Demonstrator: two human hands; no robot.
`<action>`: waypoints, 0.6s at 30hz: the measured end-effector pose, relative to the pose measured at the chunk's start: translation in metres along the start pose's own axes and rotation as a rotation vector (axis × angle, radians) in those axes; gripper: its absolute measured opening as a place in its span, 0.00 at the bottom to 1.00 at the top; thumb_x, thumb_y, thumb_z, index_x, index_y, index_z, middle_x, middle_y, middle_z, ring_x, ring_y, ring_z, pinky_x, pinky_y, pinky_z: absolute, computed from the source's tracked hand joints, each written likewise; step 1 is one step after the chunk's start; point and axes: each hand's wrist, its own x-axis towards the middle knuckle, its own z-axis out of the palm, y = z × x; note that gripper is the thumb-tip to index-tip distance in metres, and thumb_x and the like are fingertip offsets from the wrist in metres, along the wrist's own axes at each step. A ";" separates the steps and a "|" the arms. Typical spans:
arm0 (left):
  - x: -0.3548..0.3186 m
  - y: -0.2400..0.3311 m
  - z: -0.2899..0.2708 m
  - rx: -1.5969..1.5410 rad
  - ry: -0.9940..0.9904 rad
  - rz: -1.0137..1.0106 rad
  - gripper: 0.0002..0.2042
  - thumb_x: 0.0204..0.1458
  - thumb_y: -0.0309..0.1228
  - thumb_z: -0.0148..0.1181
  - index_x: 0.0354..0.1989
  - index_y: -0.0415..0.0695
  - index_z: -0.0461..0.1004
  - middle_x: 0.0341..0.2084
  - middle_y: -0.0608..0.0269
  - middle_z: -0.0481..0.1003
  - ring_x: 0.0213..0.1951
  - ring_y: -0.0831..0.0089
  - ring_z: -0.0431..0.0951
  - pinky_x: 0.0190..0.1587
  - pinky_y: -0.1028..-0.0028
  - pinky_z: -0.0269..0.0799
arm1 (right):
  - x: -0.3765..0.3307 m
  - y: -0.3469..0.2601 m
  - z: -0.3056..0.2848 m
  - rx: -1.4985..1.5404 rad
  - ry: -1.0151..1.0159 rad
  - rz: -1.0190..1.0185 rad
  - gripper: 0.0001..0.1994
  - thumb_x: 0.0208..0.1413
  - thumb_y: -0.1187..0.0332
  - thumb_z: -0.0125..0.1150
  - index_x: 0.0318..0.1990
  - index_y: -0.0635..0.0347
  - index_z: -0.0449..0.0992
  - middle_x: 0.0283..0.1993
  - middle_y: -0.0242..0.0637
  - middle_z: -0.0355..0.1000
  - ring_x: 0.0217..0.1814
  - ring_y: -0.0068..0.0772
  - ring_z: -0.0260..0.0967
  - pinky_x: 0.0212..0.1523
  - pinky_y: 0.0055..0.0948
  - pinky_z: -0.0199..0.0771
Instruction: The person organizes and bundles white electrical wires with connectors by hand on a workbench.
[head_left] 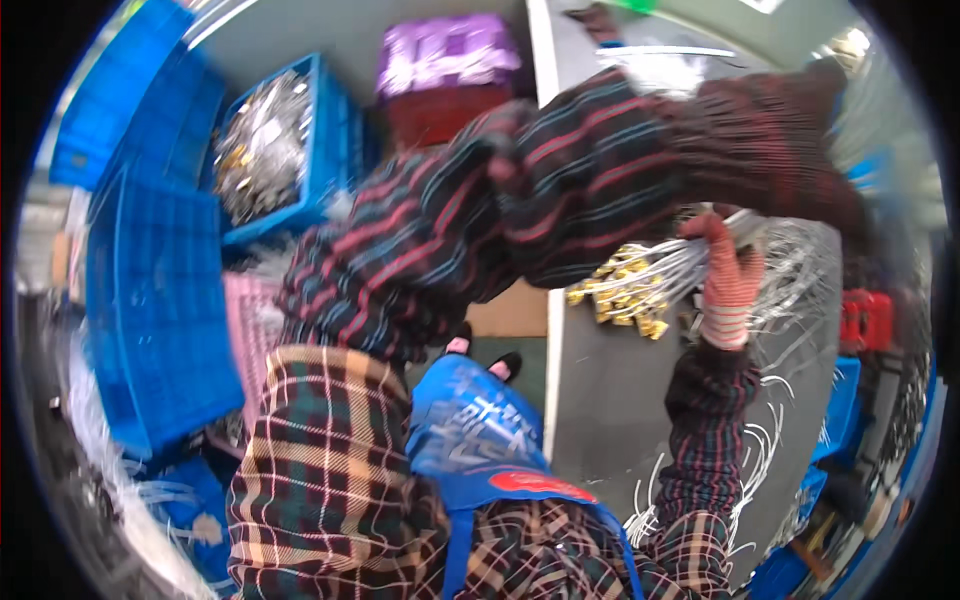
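My right hand (733, 285), in a pink-and-white striped glove, comes up from the lower right. Its fingers are closed round a bundle of thin white cables (665, 272) above the grey tabletop (610, 400). Gold-coloured metal connectors (625, 290) tip the bundle's left end; its loose tails fan out to the right. My left arm, in a dark striped sleeve (600, 170), stretches across the upper middle to the right, over the far side of the bundle. Past its dark ribbed cuff (765, 150) my left hand cannot be made out.
More white cables (765, 450) lie along the table's right part. Blue crates (160, 310) stand at the left, one (318, 160) filled with metal-looking parts. A purple-wrapped box (450, 60) rests at the back. Beyond the table's right edge are a red bin (866, 320) and blue bins (838, 405).
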 end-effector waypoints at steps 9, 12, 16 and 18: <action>-0.278 0.037 -0.137 -0.275 0.343 -0.244 0.16 0.44 0.35 0.61 0.40 0.40 0.71 0.31 0.59 0.75 0.34 0.74 0.76 0.33 0.70 0.72 | -0.002 -0.048 0.173 0.064 -0.514 0.051 0.18 0.55 0.64 0.59 0.46 0.70 0.67 0.33 0.40 0.74 0.34 0.29 0.72 0.39 0.25 0.70; -0.274 0.008 -0.145 -0.415 0.453 -0.274 0.11 0.46 0.32 0.59 0.38 0.42 0.72 0.29 0.62 0.75 0.31 0.76 0.76 0.29 0.72 0.71 | -0.028 -0.002 0.222 0.038 -0.656 0.331 0.16 0.51 0.68 0.63 0.45 0.64 0.69 0.33 0.34 0.73 0.35 0.23 0.70 0.39 0.25 0.69; -0.276 -0.106 -0.090 -0.612 0.782 -0.606 0.12 0.44 0.27 0.62 0.38 0.39 0.74 0.28 0.65 0.75 0.34 0.77 0.76 0.33 0.74 0.71 | -0.075 0.077 0.240 -0.466 -0.779 0.081 0.20 0.46 0.70 0.65 0.48 0.62 0.70 0.41 0.42 0.72 0.45 0.35 0.70 0.45 0.28 0.68; -0.331 -0.161 -0.068 -0.307 0.699 -0.943 0.18 0.40 0.37 0.63 0.38 0.39 0.75 0.31 0.58 0.75 0.35 0.71 0.74 0.40 0.73 0.70 | -0.093 0.087 0.226 -0.535 -0.804 0.111 0.20 0.47 0.67 0.63 0.49 0.62 0.69 0.42 0.45 0.71 0.48 0.40 0.70 0.48 0.30 0.68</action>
